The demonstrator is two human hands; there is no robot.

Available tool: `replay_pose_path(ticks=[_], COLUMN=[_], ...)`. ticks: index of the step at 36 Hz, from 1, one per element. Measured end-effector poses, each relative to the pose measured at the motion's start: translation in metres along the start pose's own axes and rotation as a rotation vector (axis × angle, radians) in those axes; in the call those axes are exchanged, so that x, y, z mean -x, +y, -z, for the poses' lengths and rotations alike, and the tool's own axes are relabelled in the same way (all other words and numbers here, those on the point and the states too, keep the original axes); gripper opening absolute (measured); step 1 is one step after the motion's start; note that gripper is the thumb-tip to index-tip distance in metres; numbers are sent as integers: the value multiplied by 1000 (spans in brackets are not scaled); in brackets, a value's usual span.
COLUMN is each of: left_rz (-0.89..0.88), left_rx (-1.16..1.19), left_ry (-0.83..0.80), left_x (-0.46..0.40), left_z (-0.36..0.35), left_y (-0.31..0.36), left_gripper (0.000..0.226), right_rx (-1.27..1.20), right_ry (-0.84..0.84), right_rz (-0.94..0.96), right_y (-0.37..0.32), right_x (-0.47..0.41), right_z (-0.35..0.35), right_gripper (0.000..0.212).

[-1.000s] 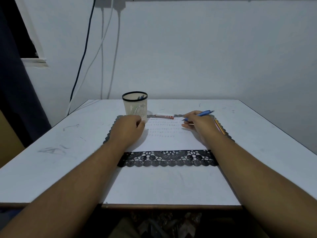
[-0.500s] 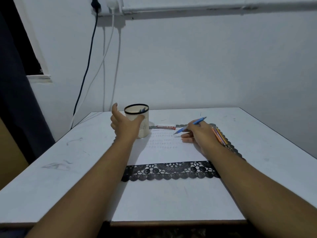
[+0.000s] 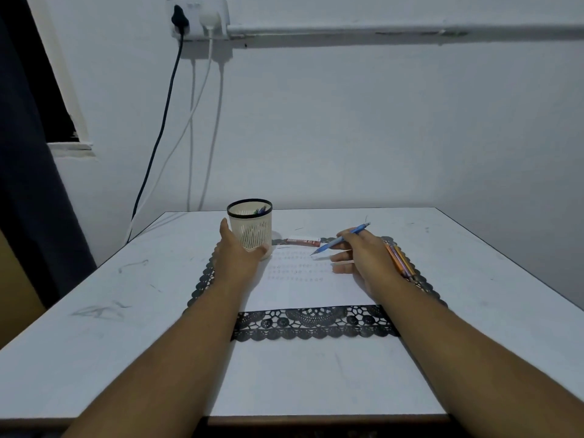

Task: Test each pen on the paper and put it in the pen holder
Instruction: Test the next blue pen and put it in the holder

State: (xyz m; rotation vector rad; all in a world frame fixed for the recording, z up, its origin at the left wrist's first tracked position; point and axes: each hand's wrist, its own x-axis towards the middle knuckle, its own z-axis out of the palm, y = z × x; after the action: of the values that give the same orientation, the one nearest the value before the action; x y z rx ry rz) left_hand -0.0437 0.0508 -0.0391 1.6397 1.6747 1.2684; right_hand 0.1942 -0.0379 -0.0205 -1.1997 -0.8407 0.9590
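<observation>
A cream mesh pen holder with a black rim stands at the paper's far left corner, with pens inside. My left hand wraps around its near side, thumb on the right. My right hand pinches a blue pen, tip down just above the white paper, which carries rows of small test marks. Several orange and yellow pens lie on the mat right of my right hand.
The paper lies on a black lace mat on a white table. A small red and white box sits beyond the paper. Cables hang from a wall socket at the back left.
My left hand lifted off the paper and closed around the pen holder. My right hand tilted the blue pen so its tip points down at the paper. The camera tipped upward.
</observation>
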Motion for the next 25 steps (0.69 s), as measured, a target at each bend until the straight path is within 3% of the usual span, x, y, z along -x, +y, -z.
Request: replay_pose_path(ticks=[13, 18, 25], left_rz=[-84, -81, -91], left_rx=[-36, -47, -29], left_ry=[39, 33, 31], left_x=[3, 4, 5], left_z=[-3, -3, -4], left_y=[-2, -5, -3], left_gripper=[94, 97, 100], right_rx=[66, 267, 379], right_ry=[50, 83, 138], right_rz=[53, 256, 529], right_y=[-4, -9, -31], right_x=[3, 5, 8], right_z=[-1, 2, -15], right_gripper=[16, 8, 36])
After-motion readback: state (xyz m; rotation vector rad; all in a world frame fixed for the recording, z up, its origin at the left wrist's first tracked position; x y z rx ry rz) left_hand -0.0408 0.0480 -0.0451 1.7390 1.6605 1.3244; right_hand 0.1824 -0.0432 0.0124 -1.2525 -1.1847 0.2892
